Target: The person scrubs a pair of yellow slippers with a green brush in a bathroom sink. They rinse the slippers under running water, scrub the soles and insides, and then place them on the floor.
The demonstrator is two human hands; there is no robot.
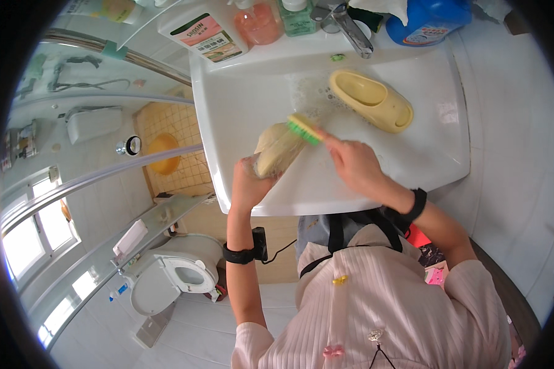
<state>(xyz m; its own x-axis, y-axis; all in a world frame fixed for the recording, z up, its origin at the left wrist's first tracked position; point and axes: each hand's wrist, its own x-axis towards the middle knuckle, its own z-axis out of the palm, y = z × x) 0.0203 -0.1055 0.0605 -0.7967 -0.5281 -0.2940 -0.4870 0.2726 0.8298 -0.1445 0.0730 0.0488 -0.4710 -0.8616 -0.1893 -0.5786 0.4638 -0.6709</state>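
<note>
My left hand (249, 181) grips a pale yellow slipper (281, 150) by its near end, over the left part of a white washbasin (424, 157). Suds cling to the slipper near my fingers. In my right hand (356, 165) is a small scrubbing brush (304, 128) with a yellow back and green bristles. The bristles meet the slipper's upper right side. A second yellow slipper (371, 100) lies in the basin to the right, its opening facing up. Foamy water (311, 94) spreads between the two slippers.
Along the basin's back stand a white bottle (207, 37), a pink pump bottle (257, 23), a green bottle (297, 18), a chrome faucet (351, 32) and a blue detergent bottle (427, 23). Glass shower panels, a toilet (175, 272) and a yellow bowl (164, 153) are at left.
</note>
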